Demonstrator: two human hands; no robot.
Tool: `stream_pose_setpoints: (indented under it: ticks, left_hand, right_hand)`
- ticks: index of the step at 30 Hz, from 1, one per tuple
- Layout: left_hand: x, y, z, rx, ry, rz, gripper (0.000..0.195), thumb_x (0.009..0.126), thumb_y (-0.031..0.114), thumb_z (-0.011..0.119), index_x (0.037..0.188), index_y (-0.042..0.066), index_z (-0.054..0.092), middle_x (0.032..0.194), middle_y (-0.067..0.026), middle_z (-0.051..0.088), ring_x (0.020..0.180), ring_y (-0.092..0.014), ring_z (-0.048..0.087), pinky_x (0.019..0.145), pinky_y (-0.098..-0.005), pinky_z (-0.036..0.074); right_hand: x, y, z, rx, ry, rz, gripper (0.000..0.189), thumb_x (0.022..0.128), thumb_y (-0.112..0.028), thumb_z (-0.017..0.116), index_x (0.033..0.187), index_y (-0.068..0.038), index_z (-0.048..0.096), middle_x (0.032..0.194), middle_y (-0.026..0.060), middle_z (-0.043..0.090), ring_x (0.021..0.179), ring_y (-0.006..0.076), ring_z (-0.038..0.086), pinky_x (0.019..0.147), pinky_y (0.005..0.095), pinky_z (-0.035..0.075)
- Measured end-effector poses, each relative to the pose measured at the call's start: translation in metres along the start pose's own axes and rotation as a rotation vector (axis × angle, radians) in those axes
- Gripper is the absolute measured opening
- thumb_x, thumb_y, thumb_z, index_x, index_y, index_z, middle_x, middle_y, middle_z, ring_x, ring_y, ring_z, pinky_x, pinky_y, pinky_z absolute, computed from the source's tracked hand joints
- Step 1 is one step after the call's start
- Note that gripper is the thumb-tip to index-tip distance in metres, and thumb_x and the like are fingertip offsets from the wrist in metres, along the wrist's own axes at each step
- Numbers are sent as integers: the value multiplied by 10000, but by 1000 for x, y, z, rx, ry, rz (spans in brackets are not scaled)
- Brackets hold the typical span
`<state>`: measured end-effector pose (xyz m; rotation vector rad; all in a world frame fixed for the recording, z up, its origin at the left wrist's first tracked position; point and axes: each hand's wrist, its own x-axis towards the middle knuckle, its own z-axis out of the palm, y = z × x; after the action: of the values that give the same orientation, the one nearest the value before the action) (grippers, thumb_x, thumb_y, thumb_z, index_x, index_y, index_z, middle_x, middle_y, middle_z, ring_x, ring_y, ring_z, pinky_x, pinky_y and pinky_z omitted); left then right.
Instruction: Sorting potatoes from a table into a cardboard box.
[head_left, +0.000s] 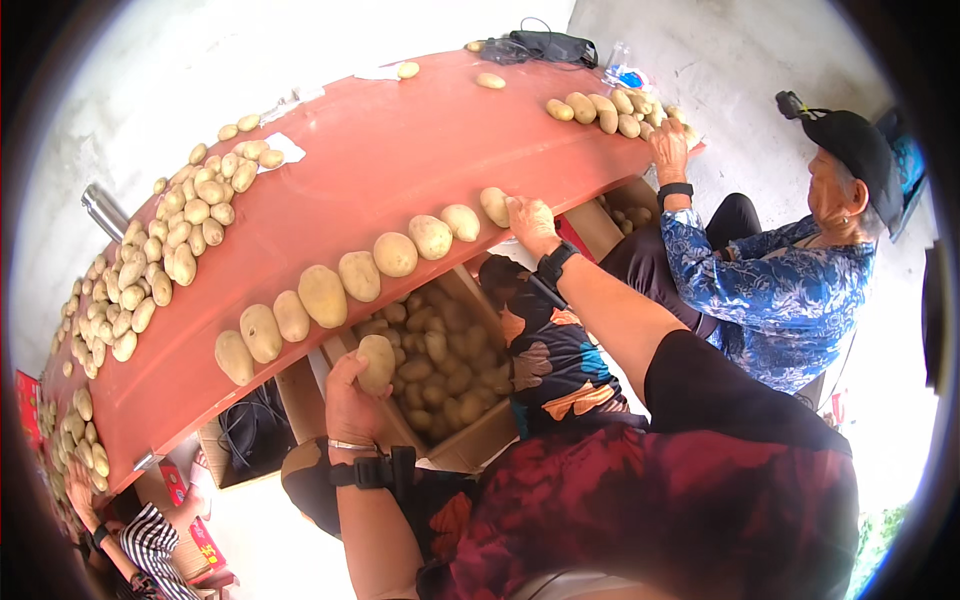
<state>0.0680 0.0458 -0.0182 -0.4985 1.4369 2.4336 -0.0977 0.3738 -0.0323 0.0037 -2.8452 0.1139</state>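
Note:
My left hand (352, 401) holds a potato (376, 365) above a cardboard box (472, 448) that is filled with potatoes (442, 360). A row of several potatoes (320, 296) lies along the near edge of the red table (360, 180). At the right end of that row, my right hand (532, 221) has its fingers on a potato (494, 207), with the wrist over the table's edge. Both wrists wear dark straps.
Potato piles lie at the table's far left (150, 262) and far right (622, 109). A co-worker in a blue patterned shirt (780, 292) sits at right, a hand on potatoes. Another co-worker's hand (81, 487) is at lower left. A metal flask (105, 212) stands beyond the table.

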Motion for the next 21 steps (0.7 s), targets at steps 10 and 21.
stream_pose_setpoints:
  ticks: [10, 21]
  left_hand:
    - [13, -5, 23, 31, -32, -64, 368, 719, 297, 558, 1010, 71, 557, 915, -47, 591, 803, -177, 563, 634, -326, 436]
    - [32, -24, 59, -53, -298, -81, 347, 761, 180, 637, 987, -20, 467, 918, -112, 567, 775, -194, 574, 638, -343, 494]
  right_hand:
    - [17, 13, 6, 252, -19, -26, 307, 835, -239, 379, 877, -31, 600, 873, 220, 596, 834, 387, 559, 784, 463, 422]
    - [-123, -97, -100, 927, -274, -516, 490, 722, -144, 615, 1179, -56, 463, 1044, 148, 539, 934, 275, 547, 814, 359, 433]
